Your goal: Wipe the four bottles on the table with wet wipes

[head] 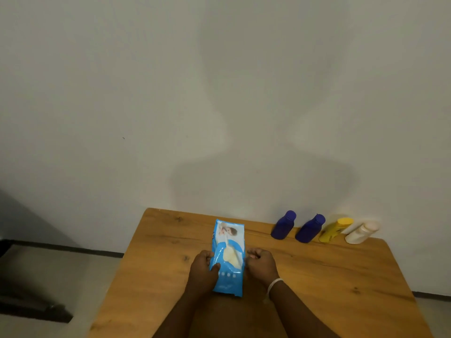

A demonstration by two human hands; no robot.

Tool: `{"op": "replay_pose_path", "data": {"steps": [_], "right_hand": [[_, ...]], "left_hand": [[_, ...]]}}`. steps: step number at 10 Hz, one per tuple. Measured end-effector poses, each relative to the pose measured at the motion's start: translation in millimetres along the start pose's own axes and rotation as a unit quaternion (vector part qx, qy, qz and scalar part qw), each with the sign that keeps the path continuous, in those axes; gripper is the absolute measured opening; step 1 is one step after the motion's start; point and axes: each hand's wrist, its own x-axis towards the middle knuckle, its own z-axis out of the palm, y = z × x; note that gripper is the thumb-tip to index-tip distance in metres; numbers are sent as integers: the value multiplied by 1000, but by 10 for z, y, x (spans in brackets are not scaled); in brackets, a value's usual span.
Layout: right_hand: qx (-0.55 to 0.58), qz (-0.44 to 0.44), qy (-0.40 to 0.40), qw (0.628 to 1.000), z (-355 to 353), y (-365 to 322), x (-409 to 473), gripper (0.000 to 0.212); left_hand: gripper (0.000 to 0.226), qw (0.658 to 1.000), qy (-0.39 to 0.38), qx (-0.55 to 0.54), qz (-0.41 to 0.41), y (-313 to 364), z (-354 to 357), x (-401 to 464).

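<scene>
A blue pack of wet wipes (228, 242) lies lengthwise on the wooden table (317, 276), its flap lifted so a pale wipe shows in the opening. My left hand (203, 265) grips the pack's left edge. My right hand (261, 263) is closed at the pack's right edge, a white band on its wrist. Along the far right edge stand two dark blue bottles (284, 225) (310, 228), a yellow bottle (335, 230) and a cream bottle (362, 232), side by side against the wall.
A plain white wall (146, 93) rises right behind the table. On the left, the floor (61, 276) holds dark furniture (24, 240) with a black base. The table's left edge runs diagonally toward me.
</scene>
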Motion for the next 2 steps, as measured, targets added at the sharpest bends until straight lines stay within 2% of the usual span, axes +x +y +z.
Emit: {"op": "replay_pose_path", "data": {"steps": [1, 2], "right_hand": [[-53, -25, 26, 998, -196, 29, -231, 22], [-80, -101, 60, 990, -429, -125, -545, 16]], "left_hand": [[38, 998, 33, 47, 5, 72, -2, -112], [36, 987, 119, 38, 96, 462, 2, -340]]}}
